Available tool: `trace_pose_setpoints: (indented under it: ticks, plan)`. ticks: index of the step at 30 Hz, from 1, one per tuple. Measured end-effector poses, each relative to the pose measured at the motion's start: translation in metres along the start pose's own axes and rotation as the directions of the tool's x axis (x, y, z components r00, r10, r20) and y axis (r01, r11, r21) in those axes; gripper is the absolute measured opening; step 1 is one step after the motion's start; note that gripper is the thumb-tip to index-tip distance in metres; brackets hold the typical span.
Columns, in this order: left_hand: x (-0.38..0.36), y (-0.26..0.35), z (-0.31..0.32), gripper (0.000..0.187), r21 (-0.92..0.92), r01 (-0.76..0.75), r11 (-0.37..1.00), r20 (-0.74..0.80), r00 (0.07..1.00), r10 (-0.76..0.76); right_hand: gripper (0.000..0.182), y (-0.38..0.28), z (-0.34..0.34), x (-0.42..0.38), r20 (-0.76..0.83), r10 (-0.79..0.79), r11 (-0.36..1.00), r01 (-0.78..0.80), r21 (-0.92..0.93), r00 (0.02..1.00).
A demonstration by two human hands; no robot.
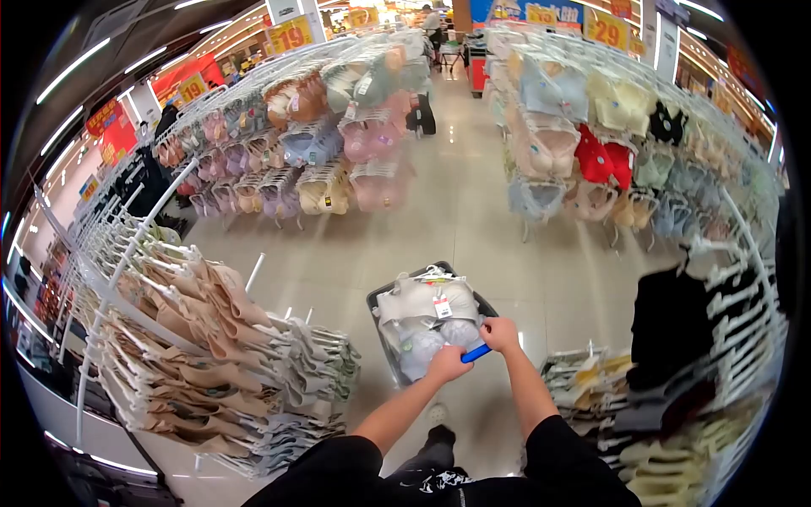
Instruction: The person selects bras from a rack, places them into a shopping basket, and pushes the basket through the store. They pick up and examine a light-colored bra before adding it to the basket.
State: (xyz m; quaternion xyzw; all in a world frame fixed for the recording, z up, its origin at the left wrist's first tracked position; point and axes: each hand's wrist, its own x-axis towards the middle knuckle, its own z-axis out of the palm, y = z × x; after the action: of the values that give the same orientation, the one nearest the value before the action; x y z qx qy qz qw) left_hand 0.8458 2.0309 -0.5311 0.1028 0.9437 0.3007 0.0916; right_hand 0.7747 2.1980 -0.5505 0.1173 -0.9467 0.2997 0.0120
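Both my hands are closed round a blue handle (476,353) in front of me. My left hand (449,364) grips its left end and my right hand (500,335) its right end. Just beyond the handle is a dark basket (372,297) on the floor side of my hands; how the handle joins it is hidden. Pale bras (418,302) on white hangers fill the basket, and a white and red price tag (442,307) lies on top of them.
Racks of hanging bras stand ahead on the left (372,135) and right (549,144), with a tiled aisle (456,177) between. Close by, a rack of beige garments (186,338) is at left and a rack of dark garments (667,329) at right. Far off stands a person (432,29).
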Motion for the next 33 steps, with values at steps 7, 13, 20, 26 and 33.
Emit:
trace_pose_setpoints:
  ticks: [7,13,20,26,33]
  plan:
    - [0.049,-0.007,-0.035,0.028,-0.035,0.147,0.989,-0.105,0.983,-0.150,0.023,-0.001,0.010,0.089,0.164,-0.056,0.998,0.053,0.021,0.985]
    - [0.080,-0.028,-0.047,0.029,-0.017,0.248,0.968,-0.122,0.961,-0.249,0.023,-0.020,0.015,0.134,0.236,0.009,0.997,0.010,-0.077,0.972]
    - [0.105,-0.041,-0.078,0.028,0.040,0.229,0.972,-0.148,0.964,-0.221,0.028,-0.029,0.032,0.187,0.359,0.019,0.999,-0.006,-0.036,0.933]
    - [0.128,-0.057,-0.104,0.030,0.083,0.286,0.954,-0.087,0.956,-0.279,0.022,-0.038,0.048,0.222,0.280,-0.024,1.000,0.021,0.013,0.960]
    - [0.154,-0.074,-0.128,0.029,0.093,0.326,0.941,-0.131,0.941,-0.313,0.023,-0.042,0.072,0.273,0.331,-0.035,0.996,0.006,0.088,0.943]
